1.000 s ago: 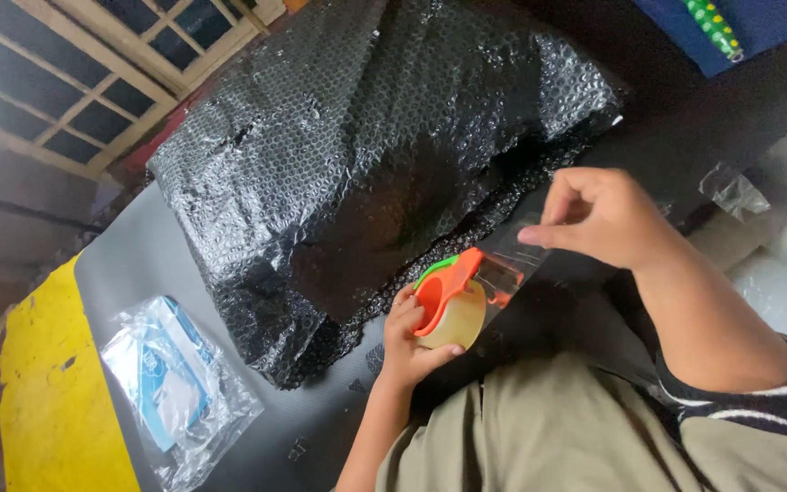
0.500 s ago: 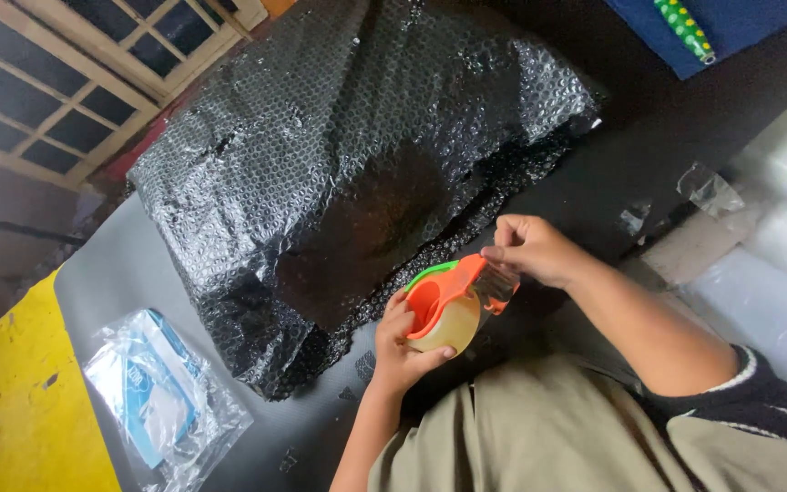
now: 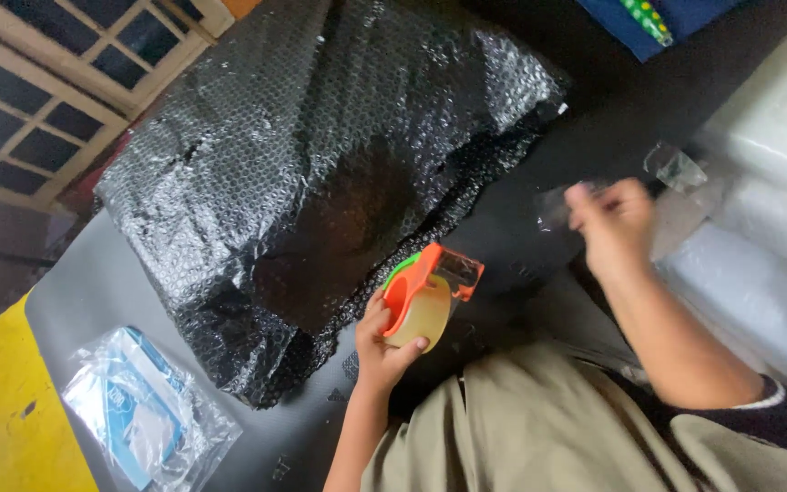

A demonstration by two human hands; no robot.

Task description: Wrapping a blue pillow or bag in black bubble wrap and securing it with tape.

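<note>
Wrap (image 3: 321,173): I see 1 big black bubble-wrapped bundle lying across the grey table (image 3: 93,282), its near edge ragged and loose beside the dispenser. My worry is that the loose flap springs open, because nothing presses it down at this moment.

Table: dark and slick, with a yellow strip at the far left. The bundle could slide on it if tape is pulled hard against it.

Bag (image 3: 143,415): 1 clear bag with a blue-and-white item inside lies near the left corner, well apart from both hands. Low risk; a shifting bundle could push it.

Right hand (image 3: 617,223): raised and blurred, fingers pinched on what looks like a strip of clear tape (image 3: 557,205). I judge the strip may fold and stick to itself or to the fingers, since it hangs free in the air.

Left hand (image 3: 384,342): closed around the dispenser, thumb on the roll. A loose grip could let it twist.

Dispenser (image 3: 425,296): orange, with a pale roll, held just beside the wrap's edge. Its toothed end points up near the hand; I think a slip could nick a finger.
</note>
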